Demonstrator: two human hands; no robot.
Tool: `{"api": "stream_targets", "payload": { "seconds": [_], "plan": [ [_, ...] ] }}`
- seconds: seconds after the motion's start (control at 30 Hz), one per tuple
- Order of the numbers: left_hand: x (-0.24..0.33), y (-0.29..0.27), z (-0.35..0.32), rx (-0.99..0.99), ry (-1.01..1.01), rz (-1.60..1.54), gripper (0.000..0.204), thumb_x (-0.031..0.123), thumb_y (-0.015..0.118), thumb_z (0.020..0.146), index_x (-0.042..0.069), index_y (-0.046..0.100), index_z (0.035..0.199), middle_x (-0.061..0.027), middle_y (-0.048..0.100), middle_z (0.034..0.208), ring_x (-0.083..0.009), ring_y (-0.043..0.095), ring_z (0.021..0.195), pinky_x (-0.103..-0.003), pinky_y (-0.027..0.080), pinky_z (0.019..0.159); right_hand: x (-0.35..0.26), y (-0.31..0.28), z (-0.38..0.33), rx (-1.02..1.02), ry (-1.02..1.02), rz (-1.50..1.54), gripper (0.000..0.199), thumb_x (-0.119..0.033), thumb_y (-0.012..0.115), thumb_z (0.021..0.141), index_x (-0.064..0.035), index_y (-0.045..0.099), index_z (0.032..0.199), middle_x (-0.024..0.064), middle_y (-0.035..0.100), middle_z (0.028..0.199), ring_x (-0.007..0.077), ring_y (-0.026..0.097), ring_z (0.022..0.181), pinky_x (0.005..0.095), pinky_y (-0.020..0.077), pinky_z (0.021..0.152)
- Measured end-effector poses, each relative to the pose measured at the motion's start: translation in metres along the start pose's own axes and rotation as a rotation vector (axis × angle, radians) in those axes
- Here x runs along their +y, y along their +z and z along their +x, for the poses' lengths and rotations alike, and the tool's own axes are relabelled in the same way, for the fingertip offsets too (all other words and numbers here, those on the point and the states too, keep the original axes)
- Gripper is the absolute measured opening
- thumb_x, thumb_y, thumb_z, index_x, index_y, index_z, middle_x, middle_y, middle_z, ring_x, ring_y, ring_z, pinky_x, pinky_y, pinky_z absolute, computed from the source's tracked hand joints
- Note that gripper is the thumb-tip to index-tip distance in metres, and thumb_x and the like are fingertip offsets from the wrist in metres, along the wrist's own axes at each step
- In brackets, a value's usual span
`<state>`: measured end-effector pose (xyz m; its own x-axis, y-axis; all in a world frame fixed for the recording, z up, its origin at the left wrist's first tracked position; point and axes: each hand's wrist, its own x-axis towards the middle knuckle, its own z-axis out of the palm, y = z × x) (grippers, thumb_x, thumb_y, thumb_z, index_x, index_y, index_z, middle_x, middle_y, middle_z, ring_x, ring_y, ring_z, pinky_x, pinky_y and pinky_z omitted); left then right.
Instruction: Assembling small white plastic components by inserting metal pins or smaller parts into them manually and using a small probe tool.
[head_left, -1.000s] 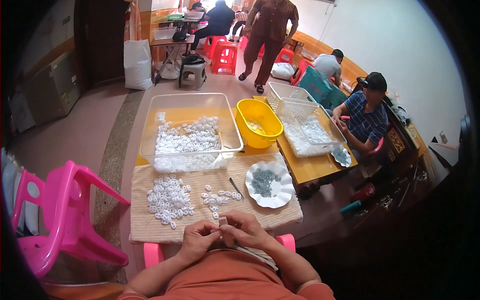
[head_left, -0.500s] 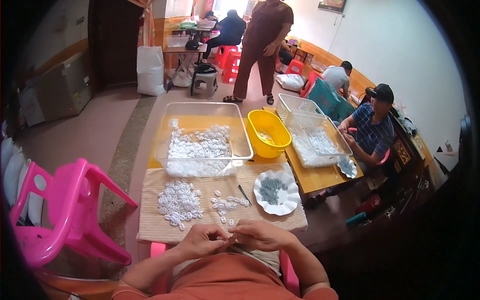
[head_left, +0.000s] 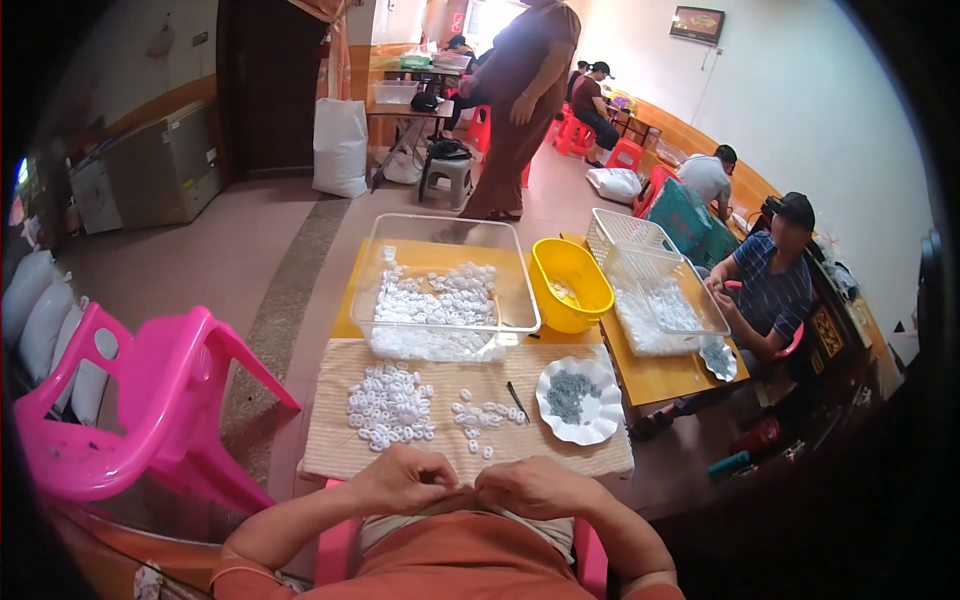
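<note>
Nearest, the left hand (head_left: 405,478) and the right hand (head_left: 540,487) are hovering just in front of the person, close to the near edge of a striped cloth (head_left: 335,450). Their fingertips are now standing slightly apart, whereas 0.5 s ago they were almost meeting. On both hands the fingers are bending inward toward the thumbs; I cannot tell whether either is pinching anything, since the tips are too small and partly hidden. That change is suggesting fine handling between the 2 hands rather than reaching for the pieces, whose layout is looking the same.

Just beyond the fingertips, 2 white oval pieces (head_left: 488,452) are lying loose on the cloth. Farther in, a small scatter of similar pieces (head_left: 480,418) is lying between a larger heap (head_left: 390,405) on the left and a slim dark tool (head_left: 518,402) on the right. Beside the tool, a wavy-edged white plate (head_left: 608,410) is holding grey-blue bits (head_left: 572,396).

Behind these, a clear bin (head_left: 450,240) is holding many more white pieces, and a yellow basin (head_left: 575,320) is standing at its right. Farther right, a seated co-worker (head_left: 775,275) is bringing both hands together. Beyond the bin, a person in brown (head_left: 525,110) is standing.
</note>
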<state>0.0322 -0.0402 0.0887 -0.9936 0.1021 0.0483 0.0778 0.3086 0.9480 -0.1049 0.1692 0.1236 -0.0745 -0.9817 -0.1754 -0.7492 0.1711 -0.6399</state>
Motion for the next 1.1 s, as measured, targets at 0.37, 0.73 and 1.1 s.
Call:
{"api": "stream_targets", "payload": {
  "seconds": [0.37,0.73,1.1],
  "plan": [
    [-0.024,-0.011,0.003,0.632,-0.077,-0.617,0.01,0.0,0.069,0.082,0.0,0.062,0.09,-0.0061,0.066,0.078,-0.0103,0.061,0.066,-0.022,0.05,0.06,0.035,-0.003,-0.001,0.605,0.05,0.207,0.012,-0.01,0.058,0.092,-0.0017,0.061,0.1,0.0057,0.059,0.082,0.0135,0.054,0.072,0.0266,0.0454,0.065],
    [-0.017,-0.016,0.023,0.721,-0.116,-0.849,0.02,0.005,0.063,0.088,0.0,0.06,0.107,-0.0099,0.066,0.098,-0.0127,0.064,0.075,-0.025,0.056,0.071,0.002,-0.148,0.066,1.269,-0.162,0.233,0.012,-0.012,0.055,0.094,-0.0007,0.061,0.095,-0.0001,0.051,0.057,0.0053,0.049,0.049,0.0196,0.0355,0.043],
    [-0.02,-0.012,0.039,0.669,-0.087,-0.912,0.02,0.006,0.063,0.089,0.0,0.06,0.108,-0.0063,0.065,0.089,-0.0128,0.065,0.077,-0.025,0.057,0.072,0.022,-0.226,0.092,1.161,-0.229,0.376,0.019,-0.019,0.057,0.094,-0.001,0.062,0.089,0.0041,0.057,0.072,0.0072,0.051,0.045,0.0207,0.0379,0.037]
  ]
}}
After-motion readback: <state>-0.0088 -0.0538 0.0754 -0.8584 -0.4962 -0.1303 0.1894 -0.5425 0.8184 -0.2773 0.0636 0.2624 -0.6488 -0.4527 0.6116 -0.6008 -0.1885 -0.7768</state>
